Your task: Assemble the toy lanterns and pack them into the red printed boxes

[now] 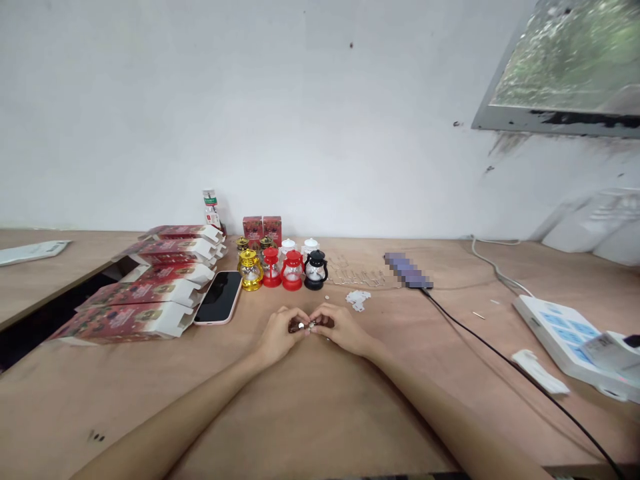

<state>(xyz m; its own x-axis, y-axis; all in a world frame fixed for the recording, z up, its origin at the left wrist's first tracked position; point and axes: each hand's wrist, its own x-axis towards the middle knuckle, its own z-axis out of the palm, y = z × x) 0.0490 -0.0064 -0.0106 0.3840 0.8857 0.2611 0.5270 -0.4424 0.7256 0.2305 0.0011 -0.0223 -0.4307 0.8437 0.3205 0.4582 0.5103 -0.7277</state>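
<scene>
My left hand (278, 335) and my right hand (340, 329) meet on the wooden table (310, 413), fingers pinched together on a small dark part with a shiny metal bit (303, 326) between them. Just beyond them stands a row of tiny lanterns: a gold one (250, 269), two red ones (282, 268), a black one (316, 270), and white ones (299, 246) behind. Small white pieces (359, 299) lie to the right of the lanterns.
Flat red-and-white cartons (150, 293) are stacked at the left beside a phone (219, 297). Two red boxes (262, 228) and a bottle (212, 209) stand by the wall. A black cable (505, 360) runs right; a white device (565, 337) sits at the right edge.
</scene>
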